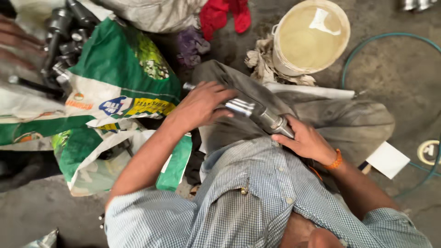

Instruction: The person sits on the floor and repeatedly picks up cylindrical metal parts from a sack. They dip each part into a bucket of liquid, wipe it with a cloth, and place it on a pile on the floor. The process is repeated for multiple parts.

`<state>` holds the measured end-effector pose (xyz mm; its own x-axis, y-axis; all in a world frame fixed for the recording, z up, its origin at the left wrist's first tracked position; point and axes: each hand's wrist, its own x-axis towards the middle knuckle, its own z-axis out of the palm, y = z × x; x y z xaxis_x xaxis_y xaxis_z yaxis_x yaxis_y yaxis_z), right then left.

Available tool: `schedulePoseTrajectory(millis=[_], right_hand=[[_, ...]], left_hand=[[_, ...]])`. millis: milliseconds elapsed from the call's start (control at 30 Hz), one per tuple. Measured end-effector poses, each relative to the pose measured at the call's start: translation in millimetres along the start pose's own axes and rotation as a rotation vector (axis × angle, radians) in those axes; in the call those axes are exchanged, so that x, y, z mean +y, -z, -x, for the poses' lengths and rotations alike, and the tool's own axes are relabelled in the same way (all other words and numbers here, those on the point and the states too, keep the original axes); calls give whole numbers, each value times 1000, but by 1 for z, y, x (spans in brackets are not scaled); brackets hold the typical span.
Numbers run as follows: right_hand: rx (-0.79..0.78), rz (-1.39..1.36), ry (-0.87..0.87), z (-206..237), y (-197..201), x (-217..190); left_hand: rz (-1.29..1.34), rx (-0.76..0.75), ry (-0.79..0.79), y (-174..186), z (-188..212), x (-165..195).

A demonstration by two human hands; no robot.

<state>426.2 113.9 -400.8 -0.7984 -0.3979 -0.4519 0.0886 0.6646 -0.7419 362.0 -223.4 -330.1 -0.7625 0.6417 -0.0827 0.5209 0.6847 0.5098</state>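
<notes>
Both hands grip metal shaft (pixel 257 114): left hand (pixel 202 104) closed around upper end, right hand (pixel 305 140) around lower. Bucket (pixel 280 59) holds murky liquid; sack (pixel 115 69) holds metal parts (pixel 64 32).

A metal rod (pixel 257 114) lay across the person's lap. A bucket (pixel 310 37) stood beyond it. Sacks (pixel 115 92) lay at the picture's left, with metal parts (pixel 64 36) on them.

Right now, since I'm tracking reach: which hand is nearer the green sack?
Left. Left hand grips the shaft right beside the sack; right hand holds its far end.
</notes>
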Motion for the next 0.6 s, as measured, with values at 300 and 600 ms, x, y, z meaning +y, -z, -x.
schedulePoseTrajectory(millis=[300,600], right_hand=[[-218,-656,286,-29,-21,18],[88,-891,293,-27,-7,-3]], left_hand=[[-211,275,-548,-39,-66,12],[663,901,-255,-86,-76,42]])
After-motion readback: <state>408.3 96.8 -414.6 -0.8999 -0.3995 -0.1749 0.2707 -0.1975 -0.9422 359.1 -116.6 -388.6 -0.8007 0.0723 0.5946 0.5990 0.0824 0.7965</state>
